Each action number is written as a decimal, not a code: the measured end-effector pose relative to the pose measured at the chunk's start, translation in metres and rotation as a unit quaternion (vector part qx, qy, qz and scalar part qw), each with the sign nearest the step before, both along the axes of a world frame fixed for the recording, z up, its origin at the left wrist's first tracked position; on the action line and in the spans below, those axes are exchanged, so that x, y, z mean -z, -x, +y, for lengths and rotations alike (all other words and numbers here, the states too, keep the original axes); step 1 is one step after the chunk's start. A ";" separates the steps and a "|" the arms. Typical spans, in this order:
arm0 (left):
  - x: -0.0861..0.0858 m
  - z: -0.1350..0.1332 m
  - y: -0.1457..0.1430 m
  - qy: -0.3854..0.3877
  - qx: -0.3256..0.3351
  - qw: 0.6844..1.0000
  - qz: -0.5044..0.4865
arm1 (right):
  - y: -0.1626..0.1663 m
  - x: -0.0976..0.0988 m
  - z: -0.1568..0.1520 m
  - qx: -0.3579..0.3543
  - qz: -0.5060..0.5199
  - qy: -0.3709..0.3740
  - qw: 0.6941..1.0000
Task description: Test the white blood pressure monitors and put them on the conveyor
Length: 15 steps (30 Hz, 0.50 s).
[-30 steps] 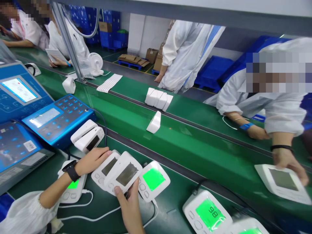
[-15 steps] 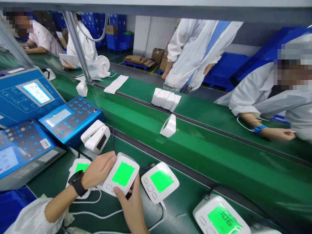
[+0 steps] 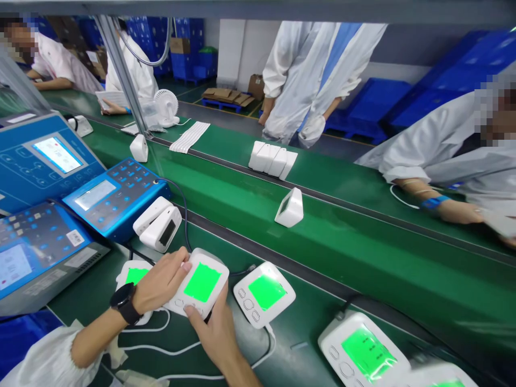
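Observation:
My left hand (image 3: 161, 279), with a black watch on the wrist, grips the left side of a white blood pressure monitor (image 3: 201, 284) whose screen glows green. My right hand (image 3: 213, 333) holds the same monitor at its lower right edge, thumb by the buttons. The monitor rests on the green bench. A second lit monitor (image 3: 264, 293) lies just right of it, and a third (image 3: 135, 275) shows partly under my left wrist. White cables (image 3: 177, 352) run below my hands.
Blue test consoles (image 3: 116, 196) stand at left, with a white scanner-like unit (image 3: 158, 223) beside them. More lit monitors (image 3: 363, 352) lie at lower right. On the green conveyor (image 3: 363, 242) stands a single white unit (image 3: 290, 208) and a row of several (image 3: 272, 159). Co-workers in white coats lean over the far side.
The monitor in my hands went from a dark screen to a lit green one and settled lower on the bench. The single unit on the conveyor has drifted right. The co-worker's monitor left view.

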<state>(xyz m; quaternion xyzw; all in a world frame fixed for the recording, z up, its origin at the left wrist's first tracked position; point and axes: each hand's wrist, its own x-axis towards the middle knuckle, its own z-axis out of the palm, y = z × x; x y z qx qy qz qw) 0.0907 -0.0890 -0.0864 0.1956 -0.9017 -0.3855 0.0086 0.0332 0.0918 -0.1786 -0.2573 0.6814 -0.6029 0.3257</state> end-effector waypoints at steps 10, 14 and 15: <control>-0.007 -0.056 0.029 -0.011 0.058 0.997 -0.043 | 0.004 -0.011 -0.001 0.007 -0.001 0.025 1.000; -0.022 -0.067 0.054 -0.050 0.164 0.977 -0.128 | 0.005 -0.010 -0.002 0.006 0.031 0.080 0.996; -0.027 -0.066 0.060 -0.064 0.190 0.968 -0.152 | 0.005 -0.010 -0.002 0.010 0.038 0.090 0.995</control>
